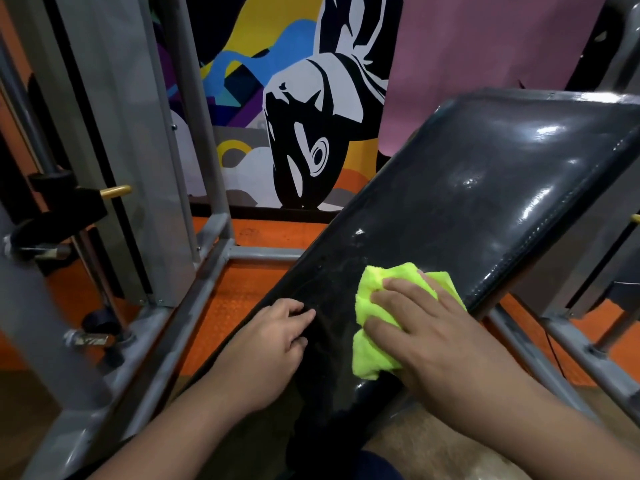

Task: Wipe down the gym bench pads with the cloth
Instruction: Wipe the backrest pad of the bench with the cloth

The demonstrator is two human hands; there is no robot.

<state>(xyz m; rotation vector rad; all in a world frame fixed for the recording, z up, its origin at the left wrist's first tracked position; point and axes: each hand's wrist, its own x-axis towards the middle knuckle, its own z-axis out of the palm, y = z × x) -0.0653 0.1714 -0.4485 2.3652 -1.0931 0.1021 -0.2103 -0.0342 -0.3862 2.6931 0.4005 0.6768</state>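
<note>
Left hand [277,336] resting on near left edge of black bench pad [467,202], fingers bent loosely over the edge, holding nothing. Bare forearm running down to bottom left. Further left: grey metal frame [207,285] with upright posts, black clamp with brass-coloured pin [116,191], orange floor [239,306] between the frame bars. Behind, at top centre: wall painting [294,116] in black, white, yellow, blue and orange. Pink sheet [485,57] hanging top right of it, behind the pad. Bench pad tilted, running from bottom centre up to the right edge, glossy, with bright reflections on upper part, stitched seam along right side. Yellow-green cloth [375,317] bunched on lower part of pad, just right of left hand, not touching it. Right hand [426,336] flat on top of cloth, fingers spread and nearly straight, pressing it onto the pad; cloth sticking out above and below the fingers. More grey frame tubes [588,348] at lower right, orange floor beneath
</note>
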